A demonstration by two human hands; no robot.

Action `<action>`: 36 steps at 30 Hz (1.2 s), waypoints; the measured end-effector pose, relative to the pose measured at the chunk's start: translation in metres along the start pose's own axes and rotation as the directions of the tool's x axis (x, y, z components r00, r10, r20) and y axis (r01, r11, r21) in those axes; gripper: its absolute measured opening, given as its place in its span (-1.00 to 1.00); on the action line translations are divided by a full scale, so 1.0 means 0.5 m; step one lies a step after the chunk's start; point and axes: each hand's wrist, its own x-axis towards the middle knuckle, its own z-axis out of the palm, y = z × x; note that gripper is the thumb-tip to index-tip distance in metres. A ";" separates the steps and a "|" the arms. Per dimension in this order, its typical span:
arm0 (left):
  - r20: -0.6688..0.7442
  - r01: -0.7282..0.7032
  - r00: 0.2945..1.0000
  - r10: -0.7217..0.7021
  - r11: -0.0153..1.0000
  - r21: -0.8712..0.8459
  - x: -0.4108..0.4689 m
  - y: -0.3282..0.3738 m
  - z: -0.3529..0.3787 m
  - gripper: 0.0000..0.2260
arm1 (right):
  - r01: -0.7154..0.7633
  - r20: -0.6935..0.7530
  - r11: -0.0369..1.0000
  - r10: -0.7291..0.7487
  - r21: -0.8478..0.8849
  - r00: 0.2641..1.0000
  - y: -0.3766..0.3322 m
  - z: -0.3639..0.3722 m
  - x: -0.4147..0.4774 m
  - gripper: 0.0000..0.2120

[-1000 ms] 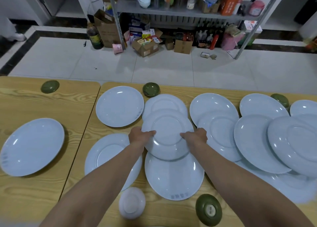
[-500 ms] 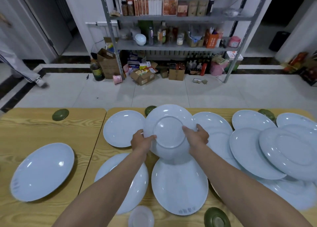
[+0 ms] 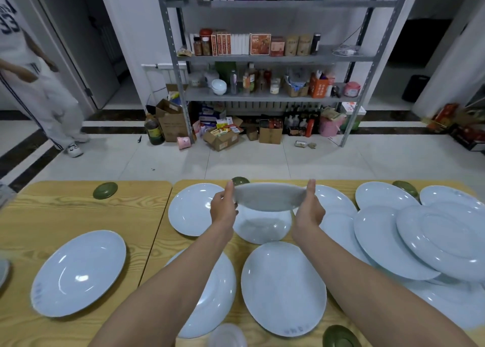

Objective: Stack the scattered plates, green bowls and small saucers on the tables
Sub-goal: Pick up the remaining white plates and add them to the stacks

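Observation:
I hold one pale blue plate [image 3: 270, 197] in the air above the right table, tipped so its underside faces me. My left hand [image 3: 223, 210] grips its left rim and my right hand [image 3: 308, 210] grips its right rim. Under it another plate [image 3: 262, 227] lies on the table. Several more plates lie around, such as one at the front [image 3: 283, 289], one at the back left [image 3: 191, 210] and an overlapping pile at the right [image 3: 430, 239]. Upturned green bowls sit at the far edge [image 3: 105, 190] and the near edge [image 3: 341, 337]. A small white saucer [image 3: 227, 336] lies at the bottom.
Two wooden tables [image 3: 78, 215] stand side by side with a narrow seam between them. A lone plate [image 3: 78, 273] lies on the left table. Beyond the tables are a tiled floor, a metal shelf [image 3: 262, 57] with boxes, and a person [image 3: 39, 84] standing at the far left.
Both hands have lifted the plate off the plate beneath and tilted it up from flat. The camera has tipped upward, showing more of the shelf.

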 end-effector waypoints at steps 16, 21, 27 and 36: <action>0.112 -0.172 0.984 0.142 0.926 0.336 0.022 -0.025 -0.083 -0.75 | -0.085 0.322 0.971 0.157 -0.225 0.934 0.039 -0.052 0.008 -0.61; 0.190 -0.303 0.951 0.245 0.599 0.741 0.061 -0.041 -0.145 -0.50 | -0.075 0.282 0.975 0.134 -0.209 0.950 0.045 -0.044 0.020 -0.55; 0.313 -0.340 0.908 0.279 0.057 0.939 0.103 -0.054 -0.218 -0.47 | -0.089 0.247 0.980 0.133 -0.179 0.960 0.051 -0.021 0.025 -0.50; 0.317 -0.304 0.917 0.242 -0.089 0.949 0.158 -0.077 -0.283 -0.47 | -0.116 0.273 0.979 0.159 -0.169 0.949 0.079 0.034 0.026 -0.48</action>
